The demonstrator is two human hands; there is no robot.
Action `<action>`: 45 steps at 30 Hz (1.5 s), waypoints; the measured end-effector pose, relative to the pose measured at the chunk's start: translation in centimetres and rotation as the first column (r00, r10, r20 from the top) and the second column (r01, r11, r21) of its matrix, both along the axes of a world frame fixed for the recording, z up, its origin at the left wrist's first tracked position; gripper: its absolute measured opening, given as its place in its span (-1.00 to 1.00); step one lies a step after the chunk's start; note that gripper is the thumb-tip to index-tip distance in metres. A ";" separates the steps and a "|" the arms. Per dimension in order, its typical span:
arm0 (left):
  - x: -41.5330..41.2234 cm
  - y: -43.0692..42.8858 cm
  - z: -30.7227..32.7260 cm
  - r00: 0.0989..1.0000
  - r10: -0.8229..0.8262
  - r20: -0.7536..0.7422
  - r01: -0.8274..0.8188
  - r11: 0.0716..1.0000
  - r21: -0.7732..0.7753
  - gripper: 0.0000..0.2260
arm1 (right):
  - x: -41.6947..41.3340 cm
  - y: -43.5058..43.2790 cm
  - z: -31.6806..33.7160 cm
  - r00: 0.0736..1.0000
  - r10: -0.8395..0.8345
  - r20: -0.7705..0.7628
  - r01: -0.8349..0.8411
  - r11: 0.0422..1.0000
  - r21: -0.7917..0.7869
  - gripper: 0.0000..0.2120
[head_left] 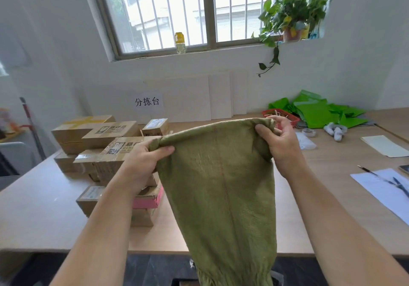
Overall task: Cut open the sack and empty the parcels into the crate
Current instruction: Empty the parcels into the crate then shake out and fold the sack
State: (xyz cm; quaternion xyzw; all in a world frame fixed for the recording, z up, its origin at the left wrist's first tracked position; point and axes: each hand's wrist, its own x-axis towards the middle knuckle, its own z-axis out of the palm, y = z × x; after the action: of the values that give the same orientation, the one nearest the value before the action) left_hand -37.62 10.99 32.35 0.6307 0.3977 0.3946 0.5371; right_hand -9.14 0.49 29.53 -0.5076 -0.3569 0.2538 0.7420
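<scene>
A limp olive-green woven sack [223, 188] hangs in front of me, held up by its two top corners. My left hand [143, 159] grips the left corner and my right hand [280, 144] grips the right corner. The sack drapes over the near table edge, and its gathered lower end drops below the frame. Cardboard parcels [104, 144] lie piled on the wooden table [44, 214] to the left, partly behind my left hand. A pink-sided box [148, 201] sits among them. No crate is in view.
A red basket [287, 117] and green bags [318, 110] lie at the back right. White rolled items [335, 129], a paper sheet with pens [387, 186] and a pad [385, 146] sit on the right. White boards lean on the wall. A broom stands far left.
</scene>
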 end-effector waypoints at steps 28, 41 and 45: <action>1.1 -0.3 -4.0 0.975 -0.074 0.210 0.120 0.969 -0.214 -0.59 | 1.2 -0.2 -0.4 0.961 0.049 -0.272 -0.095 0.983 -0.159 -0.72; 0.9 0.9 -3.0 0.959 0.248 0.137 -0.166 0.884 -0.438 -0.70 | 2.2 -2.2 -2.5 0.811 0.584 0.030 -0.547 0.776 -0.313 -0.16; 0.6 0.7 -2.9 0.980 0.172 0.103 -0.106 0.880 -0.463 -0.77 | 2.3 -1.1 -2.1 0.800 0.404 0.444 -0.119 0.831 -0.543 -0.53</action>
State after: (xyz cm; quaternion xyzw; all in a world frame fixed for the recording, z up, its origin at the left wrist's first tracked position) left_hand -37.04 11.67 29.42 0.4278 0.4845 0.3717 0.6665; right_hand -6.84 -0.57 27.45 -0.6723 -0.5441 0.2850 0.4132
